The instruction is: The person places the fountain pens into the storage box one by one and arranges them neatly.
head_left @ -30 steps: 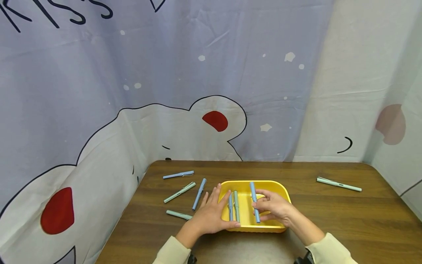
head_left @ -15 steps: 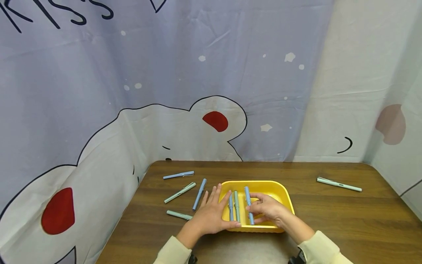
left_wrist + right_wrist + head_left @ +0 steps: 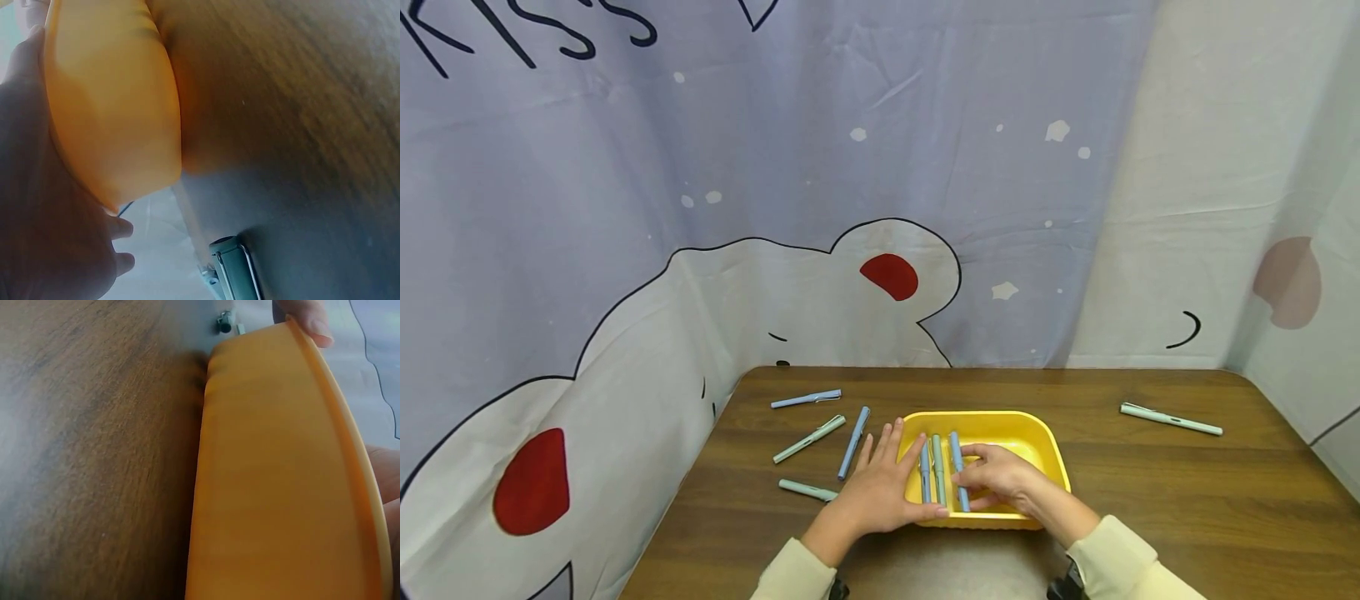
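At five o'clock, in a rounded yellow plastic tray, the right hand pinches a slim blue pen, seemingly aligning it beside a green pen before release; left hand splayed on the rim.

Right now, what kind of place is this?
Probably an indoor tabletop craft or practice spot: there's a wooden table, a yellow tray with pens in it, and a cartoon-printed cloth hanging behind.

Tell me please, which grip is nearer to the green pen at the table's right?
Right. The right grip is over the yellow tray, pinching a blue pen, left of the green pen; the left grip is farther, at the tray's left side.
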The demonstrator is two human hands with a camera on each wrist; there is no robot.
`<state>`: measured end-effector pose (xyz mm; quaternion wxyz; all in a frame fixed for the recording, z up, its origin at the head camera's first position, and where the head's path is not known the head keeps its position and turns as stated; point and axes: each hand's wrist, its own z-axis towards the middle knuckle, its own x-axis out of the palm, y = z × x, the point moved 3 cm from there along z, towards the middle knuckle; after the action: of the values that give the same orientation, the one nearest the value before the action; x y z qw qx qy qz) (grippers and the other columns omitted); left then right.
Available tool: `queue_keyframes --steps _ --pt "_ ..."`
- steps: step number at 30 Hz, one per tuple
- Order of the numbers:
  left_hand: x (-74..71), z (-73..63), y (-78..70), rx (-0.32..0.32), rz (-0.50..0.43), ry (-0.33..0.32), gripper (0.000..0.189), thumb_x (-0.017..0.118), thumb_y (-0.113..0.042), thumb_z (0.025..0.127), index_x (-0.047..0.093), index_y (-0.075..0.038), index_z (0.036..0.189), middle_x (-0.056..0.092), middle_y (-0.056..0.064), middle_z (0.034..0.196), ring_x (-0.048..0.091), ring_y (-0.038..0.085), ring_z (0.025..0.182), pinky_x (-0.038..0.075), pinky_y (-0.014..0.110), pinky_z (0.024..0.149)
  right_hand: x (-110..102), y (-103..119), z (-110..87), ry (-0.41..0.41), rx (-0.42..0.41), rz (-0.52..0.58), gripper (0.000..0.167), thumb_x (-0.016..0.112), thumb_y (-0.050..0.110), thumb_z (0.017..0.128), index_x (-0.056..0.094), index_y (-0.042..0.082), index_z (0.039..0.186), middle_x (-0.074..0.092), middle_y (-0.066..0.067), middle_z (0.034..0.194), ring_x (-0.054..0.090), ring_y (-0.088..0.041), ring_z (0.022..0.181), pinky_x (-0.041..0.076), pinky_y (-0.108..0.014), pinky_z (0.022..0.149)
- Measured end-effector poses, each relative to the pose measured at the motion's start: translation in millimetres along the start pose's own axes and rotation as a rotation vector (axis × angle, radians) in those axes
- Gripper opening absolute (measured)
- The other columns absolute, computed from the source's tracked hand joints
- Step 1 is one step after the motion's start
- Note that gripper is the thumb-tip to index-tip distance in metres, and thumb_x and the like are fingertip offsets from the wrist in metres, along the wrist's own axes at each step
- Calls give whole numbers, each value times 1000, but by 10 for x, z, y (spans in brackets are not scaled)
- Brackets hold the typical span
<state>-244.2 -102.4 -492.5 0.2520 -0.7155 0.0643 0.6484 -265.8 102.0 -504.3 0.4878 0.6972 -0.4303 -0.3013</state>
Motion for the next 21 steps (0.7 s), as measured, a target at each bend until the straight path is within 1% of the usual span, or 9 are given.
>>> queue_keyframes --steps 11,16,21 --pt "12 5 5 3 3 -8 108 54 -84 82 21 -21 163 1 18 170 6 38 156 6 61 123 45 -43 75 -52 46 -53 60 69 1 92 39 -15 141 68 -18 95 69 -21 73 62 -34 62" --pt "7 6 8 7 7 -13 108 55 -83 82 22 -20 163 3 19 169 7 38 156 7 61 122 45 -30 90 -68 52 -94 61 70 2 91 39 -15 142 67 -19 93 69 -22 73 61 -34 61" --pt "12 6 9 6 -10 -7 107 55 -82 83 21 -20 164 0 17 170 6 37 156 6 61 123 45 -29 106 -93 65 -117 63 72 3 91 39 -14 142 65 -19 91 69 -23 72 61 -34 60"
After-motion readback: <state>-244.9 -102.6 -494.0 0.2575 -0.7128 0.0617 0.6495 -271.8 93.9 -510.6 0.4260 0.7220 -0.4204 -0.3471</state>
